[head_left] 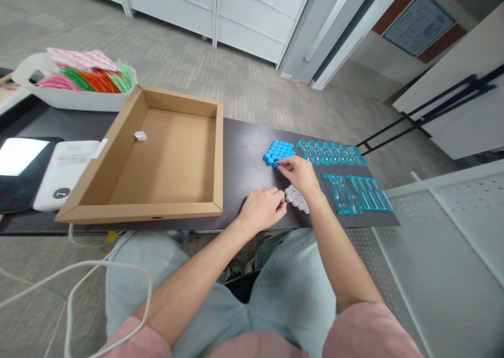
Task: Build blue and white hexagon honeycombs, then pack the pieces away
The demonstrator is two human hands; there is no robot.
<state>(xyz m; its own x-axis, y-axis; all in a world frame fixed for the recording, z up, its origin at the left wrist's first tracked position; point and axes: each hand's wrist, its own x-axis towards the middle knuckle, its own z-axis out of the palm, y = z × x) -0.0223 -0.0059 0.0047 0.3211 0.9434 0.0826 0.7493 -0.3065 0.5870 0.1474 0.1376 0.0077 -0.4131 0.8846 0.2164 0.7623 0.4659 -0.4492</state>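
A cluster of small blue hexagon pieces (279,151) lies on the dark table (240,158). My right hand (300,173) pinches the near right edge of that blue cluster. Just below it sits a cluster of white hexagon pieces (297,198). My left hand (263,208) rests on the table, its curled fingertips touching the left edge of the white cluster. Two rows of clear turquoise curved strips lie to the right, a far row (333,153) and a near row (357,192).
An open shallow cardboard box (118,153) with a small white piece (140,135) inside stands left of my hands. Further left are a white device (63,171), a lit screen (18,156) and a white tray of coloured packets (79,80). White cables (79,274) hang below.
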